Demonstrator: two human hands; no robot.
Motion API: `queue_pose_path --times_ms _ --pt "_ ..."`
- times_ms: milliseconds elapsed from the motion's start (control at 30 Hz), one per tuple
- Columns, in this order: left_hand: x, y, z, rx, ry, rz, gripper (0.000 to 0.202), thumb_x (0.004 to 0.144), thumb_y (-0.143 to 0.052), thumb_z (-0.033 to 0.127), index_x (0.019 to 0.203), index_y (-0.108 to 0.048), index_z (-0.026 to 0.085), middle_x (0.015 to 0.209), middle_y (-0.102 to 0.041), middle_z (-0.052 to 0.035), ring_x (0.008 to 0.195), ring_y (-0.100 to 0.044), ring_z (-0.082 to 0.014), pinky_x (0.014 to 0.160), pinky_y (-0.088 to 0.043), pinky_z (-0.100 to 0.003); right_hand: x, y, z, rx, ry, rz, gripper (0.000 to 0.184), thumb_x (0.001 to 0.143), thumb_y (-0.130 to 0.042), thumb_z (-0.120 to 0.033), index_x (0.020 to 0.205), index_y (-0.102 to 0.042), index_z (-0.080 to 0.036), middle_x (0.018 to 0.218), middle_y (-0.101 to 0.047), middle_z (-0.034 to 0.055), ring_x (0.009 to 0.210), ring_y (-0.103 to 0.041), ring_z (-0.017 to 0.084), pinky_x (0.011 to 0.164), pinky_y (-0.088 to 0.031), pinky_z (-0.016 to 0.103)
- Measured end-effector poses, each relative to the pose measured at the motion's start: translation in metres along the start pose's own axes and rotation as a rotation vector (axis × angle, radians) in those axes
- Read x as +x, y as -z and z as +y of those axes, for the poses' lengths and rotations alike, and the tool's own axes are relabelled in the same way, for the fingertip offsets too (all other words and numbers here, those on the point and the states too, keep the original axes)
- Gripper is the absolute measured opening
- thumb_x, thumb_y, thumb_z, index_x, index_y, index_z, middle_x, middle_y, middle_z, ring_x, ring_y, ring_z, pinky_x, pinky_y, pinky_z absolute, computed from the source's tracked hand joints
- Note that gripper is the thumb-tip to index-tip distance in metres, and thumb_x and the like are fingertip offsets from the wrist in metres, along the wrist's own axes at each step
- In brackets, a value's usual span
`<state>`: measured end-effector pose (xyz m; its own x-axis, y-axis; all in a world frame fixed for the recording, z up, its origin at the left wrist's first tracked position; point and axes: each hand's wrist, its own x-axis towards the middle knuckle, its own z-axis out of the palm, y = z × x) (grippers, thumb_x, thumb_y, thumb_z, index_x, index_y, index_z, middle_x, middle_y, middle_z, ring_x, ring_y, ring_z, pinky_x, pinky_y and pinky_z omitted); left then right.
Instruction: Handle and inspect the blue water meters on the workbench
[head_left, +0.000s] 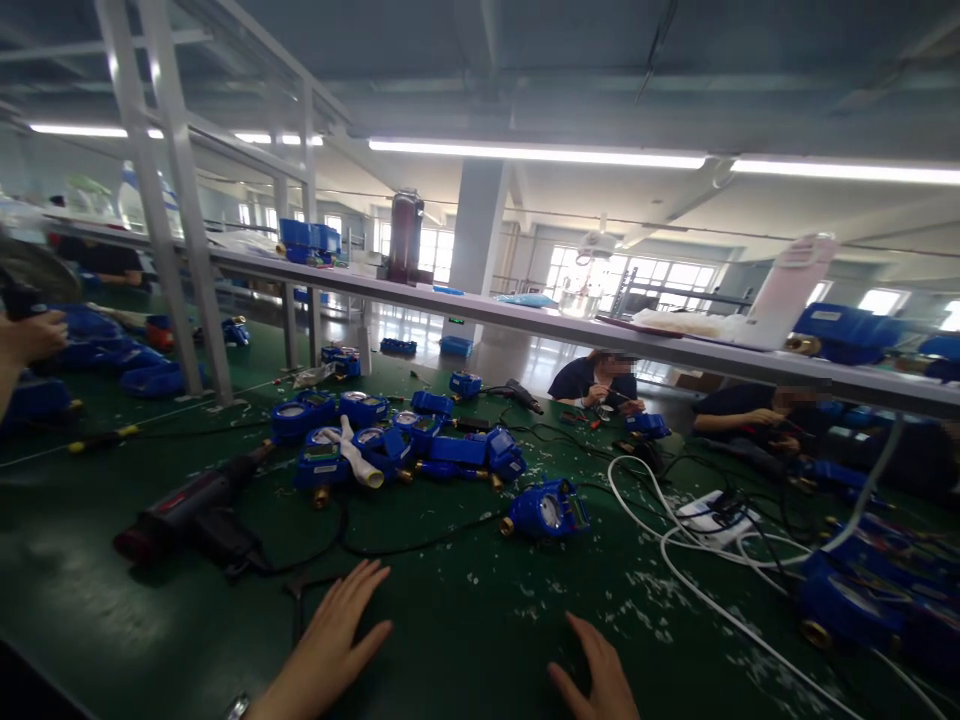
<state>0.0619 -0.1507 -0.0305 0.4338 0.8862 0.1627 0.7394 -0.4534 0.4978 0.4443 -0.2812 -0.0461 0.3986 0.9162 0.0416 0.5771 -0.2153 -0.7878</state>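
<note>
My left hand (337, 640) is stretched out low over the green bench with its fingers apart, holding nothing. A dark tool with thin handles (298, 592), partly hidden, lies just beside it. Across from it, my right hand (596, 672) is also open and empty, thumb apart from the fingers. Beyond both hands a blue water meter (546, 510) with a brass end and an opened side housing sits on the bench. To the left lies a black heat gun (199, 510), its nozzle pointing towards a cluster of blue meters (375, 445) with a white glove (358, 458) on top.
White cable loops (697, 570) and a white power strip (716, 518) lie to the right, near more blue meters (847, 600). A raised shelf (480, 308) crosses the bench, carrying bottles. Co-workers (600, 385) sit opposite; another person's hand (34, 340) shows at far left. White scraps litter the green surface.
</note>
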Motion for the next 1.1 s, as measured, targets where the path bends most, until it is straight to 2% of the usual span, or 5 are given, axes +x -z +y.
queue_pose_path --times_ms 333,500,633,800,1100 --pt "0.121 -0.037 0.159 -0.395 -0.159 -0.243 0.074 0.079 -0.066 0.043 0.144 -0.036 0.026 0.154 -0.032 -0.0074 0.143 -0.025 -0.0323 0.119 -0.019 -0.054 0.032 0.016 0.076 -0.153 0.031 0.178 0.065 0.088 -0.039 -0.06 0.127 -0.058 -0.012 0.125 -0.058 0.0163 0.116 -0.054 0.034 0.095 -0.047 0.05" --pt "0.202 -0.079 0.186 -0.551 0.025 -0.266 0.092 0.079 -0.063 0.055 0.149 -0.02 0.013 0.153 -0.026 -0.0224 0.138 -0.033 -0.0394 0.111 -0.032 -0.055 0.029 0.005 0.078 -0.082 0.084 0.242 0.055 0.086 -0.043 -0.053 0.123 -0.061 -0.016 0.124 -0.06 0.0122 0.117 -0.053 0.033 0.098 -0.044 0.049" --pt "0.231 -0.096 0.188 -0.634 0.076 -0.343 0.094 0.079 -0.062 0.057 0.148 -0.018 0.01 0.143 -0.041 -0.0264 0.123 -0.052 -0.0355 0.1 -0.046 -0.048 0.024 -0.006 0.07 -0.039 0.087 0.329 0.048 0.086 -0.043 -0.046 0.122 -0.061 -0.021 0.122 -0.06 0.0101 0.117 -0.051 0.034 0.098 -0.04 0.053" --pt "0.202 -0.1 0.187 -0.674 0.044 -0.32 0.093 0.074 -0.068 0.057 0.146 -0.022 0.021 0.145 -0.038 -0.0198 0.122 -0.052 -0.0342 0.095 -0.05 -0.044 0.024 -0.003 0.059 0.053 0.029 0.384 0.059 0.086 -0.042 -0.054 0.131 -0.054 -0.017 0.126 -0.056 0.015 0.118 -0.049 0.039 0.094 -0.042 0.058" --pt "0.078 -0.097 0.19 -0.497 -0.138 -0.213 0.079 0.072 -0.072 0.04 0.14 -0.033 0.028 0.144 -0.042 -0.0097 0.125 -0.049 -0.0308 0.105 -0.043 -0.044 0.009 0.007 0.027 0.238 0.095 0.353 0.072 0.084 -0.053 -0.055 0.14 -0.039 -0.013 0.14 -0.042 0.0151 0.13 -0.039 0.031 0.107 -0.036 0.045"
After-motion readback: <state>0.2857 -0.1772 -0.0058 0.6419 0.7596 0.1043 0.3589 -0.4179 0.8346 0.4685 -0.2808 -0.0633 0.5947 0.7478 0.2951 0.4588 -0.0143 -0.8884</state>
